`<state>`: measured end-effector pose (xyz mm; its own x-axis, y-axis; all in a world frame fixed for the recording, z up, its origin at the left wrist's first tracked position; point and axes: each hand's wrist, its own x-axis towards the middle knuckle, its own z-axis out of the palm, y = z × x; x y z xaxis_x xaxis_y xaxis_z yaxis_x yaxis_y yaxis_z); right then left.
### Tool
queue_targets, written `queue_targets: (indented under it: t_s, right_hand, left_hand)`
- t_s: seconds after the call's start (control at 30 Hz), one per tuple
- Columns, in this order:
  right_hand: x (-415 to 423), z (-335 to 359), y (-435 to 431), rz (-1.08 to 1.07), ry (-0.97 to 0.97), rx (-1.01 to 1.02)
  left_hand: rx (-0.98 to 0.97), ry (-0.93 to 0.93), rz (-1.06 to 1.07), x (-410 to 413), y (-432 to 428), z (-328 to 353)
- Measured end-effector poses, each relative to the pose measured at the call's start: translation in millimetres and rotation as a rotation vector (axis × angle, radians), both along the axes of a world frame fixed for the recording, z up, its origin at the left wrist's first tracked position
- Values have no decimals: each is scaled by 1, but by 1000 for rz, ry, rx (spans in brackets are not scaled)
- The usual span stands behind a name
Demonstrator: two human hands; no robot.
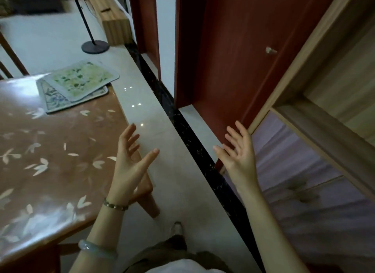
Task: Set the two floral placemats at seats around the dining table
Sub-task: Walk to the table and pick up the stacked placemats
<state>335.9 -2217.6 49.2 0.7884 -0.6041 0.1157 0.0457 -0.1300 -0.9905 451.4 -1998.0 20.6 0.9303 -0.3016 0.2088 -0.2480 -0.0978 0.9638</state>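
Note:
Two floral placemats lie stacked at the far right corner of the dining table (60,142). The upper placemat (81,79) has green and yellow flowers and hangs a little past the table edge. The lower placemat (52,100) has a blue pattern and shows only at its left and front. My left hand (132,163) is raised beside the table's right edge, fingers spread, holding nothing. My right hand (237,152) is raised over the floor to the right, fingers apart and empty. Both hands are well short of the placemats.
The table has a brown cover with pale leaf prints. A table leg (150,201) stands below my left hand. A floor lamp base (95,46) sits beyond the table. A red-brown door (233,59) and a wooden cabinet (324,89) line the right.

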Motion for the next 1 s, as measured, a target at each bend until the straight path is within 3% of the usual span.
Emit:
queue_targets:
  t_s: [0.3, 0.77, 1.0]
  right_hand:
    - [136, 2, -62, 179, 33, 3]
    - [394, -9, -177, 568, 76, 10]
    - [489, -15, -169, 762, 87, -16]
  left_hand:
    - [20, 43, 168, 94, -46, -7]
    - [21, 88, 632, 240, -143, -13]
    - [24, 110, 839, 283, -149, -14]
